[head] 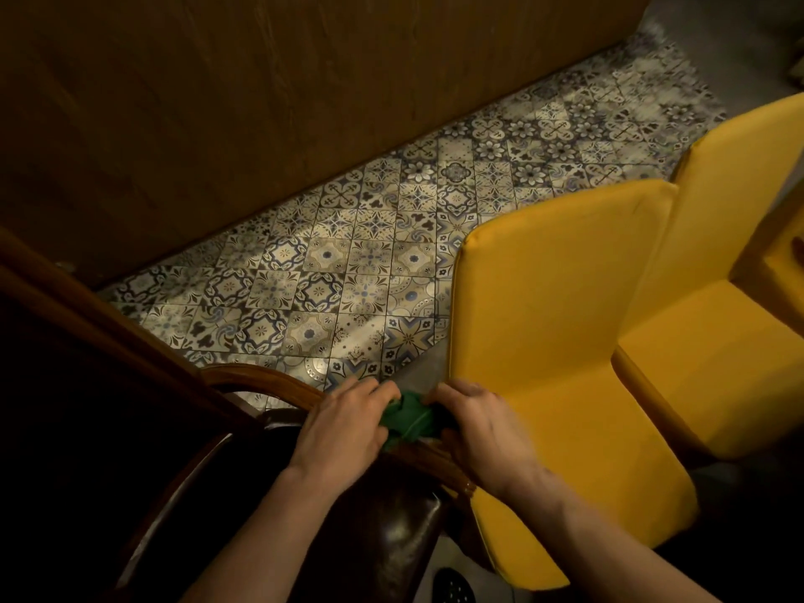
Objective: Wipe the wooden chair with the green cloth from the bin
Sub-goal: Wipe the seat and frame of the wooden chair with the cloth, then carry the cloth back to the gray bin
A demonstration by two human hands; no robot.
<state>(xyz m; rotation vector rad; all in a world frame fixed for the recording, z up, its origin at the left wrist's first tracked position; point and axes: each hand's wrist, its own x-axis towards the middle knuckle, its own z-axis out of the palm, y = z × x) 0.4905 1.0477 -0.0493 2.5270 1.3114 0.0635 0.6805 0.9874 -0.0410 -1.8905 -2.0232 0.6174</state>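
The green cloth (409, 419) is bunched up on the curved wooden armrest (269, 381) of the dark wooden chair (87, 332) at the lower left. My left hand (343, 428) grips the cloth's left side and my right hand (483, 428) grips its right side, both pressing it against the rail. The chair's dark leather seat (391, 528) lies below my forearms. Most of the cloth is hidden under my fingers. No bin can be seen.
Two yellow upholstered chairs (557, 306) (739, 202) stand close on the right, the nearer one almost touching the armrest. Patterned floor tiles (348, 263) run diagonally between the chairs and a brown wooden wall panel (261, 102) behind.
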